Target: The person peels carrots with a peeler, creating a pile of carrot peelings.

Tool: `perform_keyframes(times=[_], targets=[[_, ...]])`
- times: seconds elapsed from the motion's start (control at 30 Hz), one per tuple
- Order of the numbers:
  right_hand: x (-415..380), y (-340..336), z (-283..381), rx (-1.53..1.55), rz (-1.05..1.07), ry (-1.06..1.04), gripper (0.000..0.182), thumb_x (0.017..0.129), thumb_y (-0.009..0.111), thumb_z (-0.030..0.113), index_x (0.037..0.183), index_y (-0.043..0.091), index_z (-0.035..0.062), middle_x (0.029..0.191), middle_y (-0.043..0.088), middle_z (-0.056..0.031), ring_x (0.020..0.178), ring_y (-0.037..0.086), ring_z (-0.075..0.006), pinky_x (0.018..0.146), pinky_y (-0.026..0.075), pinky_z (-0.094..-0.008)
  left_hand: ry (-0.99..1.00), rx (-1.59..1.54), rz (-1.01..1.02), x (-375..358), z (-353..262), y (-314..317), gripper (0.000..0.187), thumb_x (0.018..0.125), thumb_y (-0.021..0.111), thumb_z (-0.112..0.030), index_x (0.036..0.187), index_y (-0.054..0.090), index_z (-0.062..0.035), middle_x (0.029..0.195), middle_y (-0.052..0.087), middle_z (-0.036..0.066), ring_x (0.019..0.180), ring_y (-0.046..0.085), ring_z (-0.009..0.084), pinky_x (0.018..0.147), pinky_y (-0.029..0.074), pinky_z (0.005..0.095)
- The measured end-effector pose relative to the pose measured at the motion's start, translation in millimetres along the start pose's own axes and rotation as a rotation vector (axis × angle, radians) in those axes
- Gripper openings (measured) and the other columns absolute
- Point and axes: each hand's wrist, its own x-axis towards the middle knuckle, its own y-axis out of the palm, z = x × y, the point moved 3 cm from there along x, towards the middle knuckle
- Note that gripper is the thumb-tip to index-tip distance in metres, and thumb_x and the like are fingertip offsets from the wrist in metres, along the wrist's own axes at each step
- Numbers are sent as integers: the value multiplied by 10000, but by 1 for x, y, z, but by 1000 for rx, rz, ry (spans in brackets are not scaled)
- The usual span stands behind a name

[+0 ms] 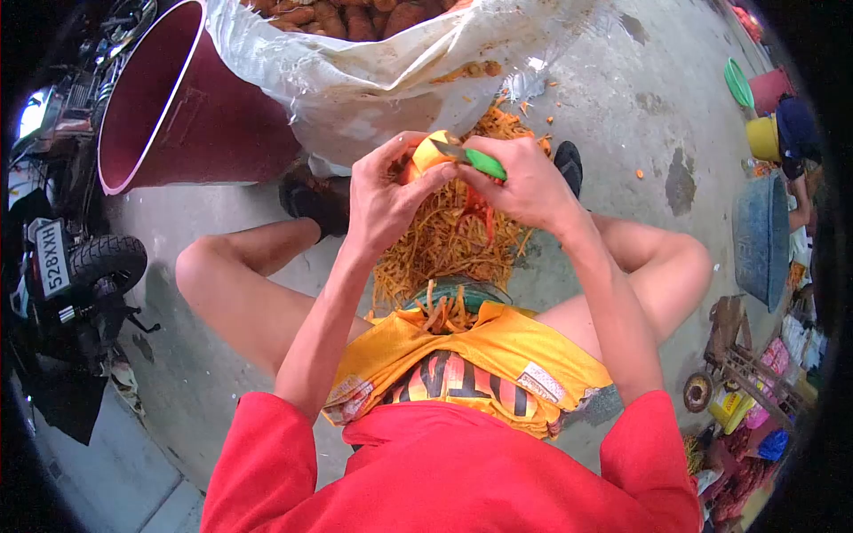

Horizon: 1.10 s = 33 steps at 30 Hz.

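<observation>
My left hand [386,191] is closed around a peeled orange-yellow vegetable [428,155], held up in front of me. My right hand [524,178] grips the green handle [486,164] of a knife or peeler, whose dark blade [451,151] lies against the vegetable's upper right side. Beneath both hands is a large heap of orange peelings [435,240] on the ground between my legs. More peelings [444,313] rest on the yellow shorts in my lap. Past my hands, a white sack [382,93] stands open with brownish-orange roots [355,19] inside.
A dark red tub [213,133] leans at the upper left. A motorcycle wheel [108,264] is at the left. To the right are a blue-grey basin [761,242], a yellow bucket [761,139], a person's arm [801,201] and a small wheeled cart [755,382].
</observation>
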Motion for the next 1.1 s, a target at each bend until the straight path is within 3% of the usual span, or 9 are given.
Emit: perform_keyframes(times=[0.1, 0.3, 0.43, 0.63, 0.7, 0.8, 0.9, 1.03, 1.1], targets=[[0, 2, 3, 17, 18, -4, 214, 898, 739, 204, 1047, 690, 58, 834, 692, -225, 805, 689, -435, 685, 550, -487, -20, 120, 11, -1, -1, -2, 320, 905, 796, -96, 1181, 694, 28, 992, 714, 1, 904, 645, 57, 821, 524, 226], [0, 4, -1, -41, -4, -55, 215, 915, 710, 208, 1070, 704, 58, 871, 705, -230, 827, 694, -438, 714, 553, -502, 64, 302, -60, -3, -23, -6, 321, 833, 864, -167, 1054, 742, 31, 842, 702, -21, 787, 602, 41, 721, 493, 223], [1, 28, -120, -149, 227, 504, 341, 965, 637, 331, 944, 733, 4, 844, 704, -259, 828, 708, -434, 726, 544, -507, 98, 183, -43, -11, -25, -5, 337, 824, 862, -204, 1033, 744, 32, 842, 685, -35, 776, 587, 45, 718, 488, 226], [-4, -4, -104, -221, 103, 378, 364, 928, 681, 337, 911, 659, -26, 819, 661, -282, 803, 661, -454, 721, 491, -503, -2, 193, 152, 5, -39, -47, 366, 830, 867, -272, 993, 749, 34, 818, 679, -26, 760, 570, 53, 703, 492, 259], [-4, -6, -84, -259, 67, 331, 363, 922, 684, 332, 906, 660, -29, 818, 656, -288, 799, 649, -468, 724, 489, -512, 90, -41, -28, 13, -44, -83, 528, 924, 765, -448, 1182, 680, 5, 922, 714, 9, 763, 610, 87, 710, 503, 258], [-1, 0, -80, -299, 165, 370, 386, 919, 689, 350, 888, 654, -32, 814, 647, -295, 804, 639, -480, 727, 491, -518, 236, -1133, -72, 55, -86, -164, 775, 1036, 462, -652, 1455, 469, 0, 1015, 706, 57, 809, 600, 146, 727, 491, 308], [1, -1, -64, -269, 168, 335, 407, 918, 693, 374, 908, 660, -32, 815, 650, -290, 800, 635, -482, 729, 493, -518, 154, -1035, -438, 69, -103, -204, 708, 1086, 392, -566, 1407, 509, 54, 1113, 701, 76, 859, 621, 151, 786, 510, 341], [2, -9, -51, -242, 149, 392, 355, 908, 722, 330, 958, 674, -18, 843, 672, -276, 816, 650, -461, 740, 511, -495, 319, 234, -426, 83, -135, -145, 448, 1055, 521, -424, 1298, 661, -76, 1143, 737, 104, 1029, 693, 187, 898, 530, 368], [3, -15, -44, -248, 169, 402, 339, 906, 716, 325, 1008, 690, 3, 867, 683, -276, 863, 664, -462, 762, 523, -511, 692, 1147, -277, 91, -137, -116, 420, 1043, 558, -403, 1251, 689, -62, 1189, 735, 120, 1149, 673, 234, 1041, 466, 426]])
